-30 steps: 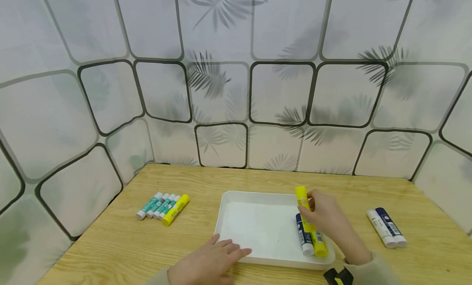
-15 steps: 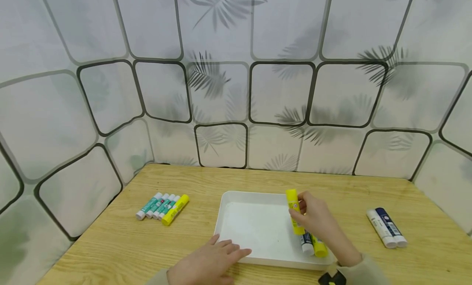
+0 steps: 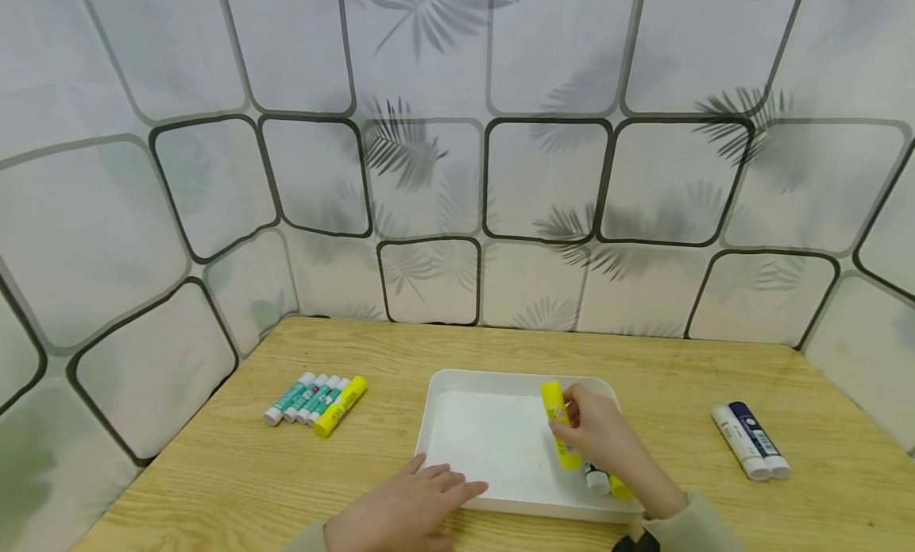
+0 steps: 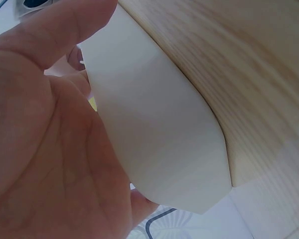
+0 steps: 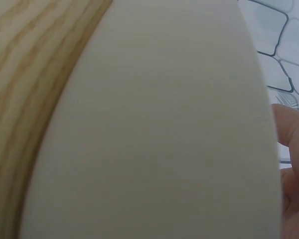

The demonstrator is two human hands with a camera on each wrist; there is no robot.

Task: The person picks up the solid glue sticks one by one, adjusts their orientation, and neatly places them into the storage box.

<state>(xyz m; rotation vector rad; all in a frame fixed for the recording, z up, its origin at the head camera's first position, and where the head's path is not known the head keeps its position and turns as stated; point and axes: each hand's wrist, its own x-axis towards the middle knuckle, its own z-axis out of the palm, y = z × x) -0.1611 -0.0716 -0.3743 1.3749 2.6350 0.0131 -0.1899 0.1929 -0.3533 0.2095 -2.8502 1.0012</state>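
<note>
My right hand pinches a yellow glue stick between thumb and fingers, tilted above the right half of a white tray. Under that hand, at the tray's right end, lie a navy-and-white glue stick and another yellow glue stick, both partly covered. My left hand rests on the tray's near left corner with its fingers spread. In the left wrist view the thumb and palm lie along the tray's wall. The tray's wall hides most of the right hand in the right wrist view.
Several teal-and-white glue sticks lie side by side at the left of the wooden table, with a yellow glue stick beside them. At the right a white glue stick touches a navy one. A patterned curtain stands behind.
My right hand has carried the yellow glue stick leftward and slightly lower, away from above the two sticks at the tray's right end. The left hand has stayed in place.
</note>
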